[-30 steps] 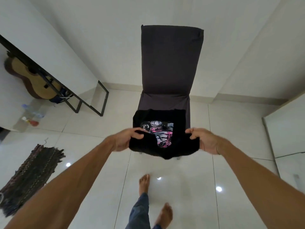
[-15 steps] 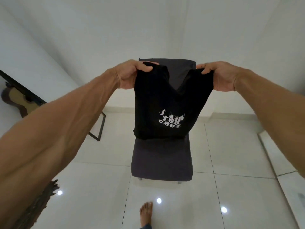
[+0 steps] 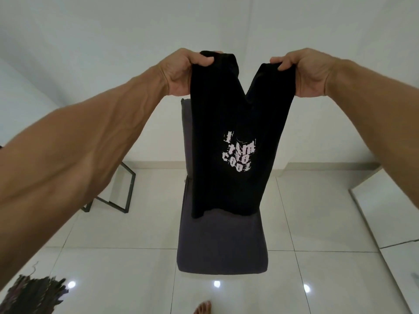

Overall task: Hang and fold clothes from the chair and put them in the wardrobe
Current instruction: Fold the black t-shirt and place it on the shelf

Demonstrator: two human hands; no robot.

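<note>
me: Lifted off the dark chair [image 3: 221, 245] seat since a second ago, the black T-shirt [image 3: 217, 114] now hangs unfurled in front of the backrest.
ops: Grip?
me: Left hand [image 3: 179, 73] and right hand [image 3: 306, 73] each pinch a top corner, fingers curled.
ops: Step?
me: Shake-out before folding, I'd say. Next it needs laying flat.
ops: Obstacles?
me: Woven rug [image 3: 34, 293] and metal frame [image 3: 123, 189] on my left, well apart.

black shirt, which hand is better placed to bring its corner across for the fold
Right, probably. The right hand pinches a corner of the black shirt out beside the chair, cloth slanting inward; the left hand holds its corner above the chair back, a steady anchor.
</note>
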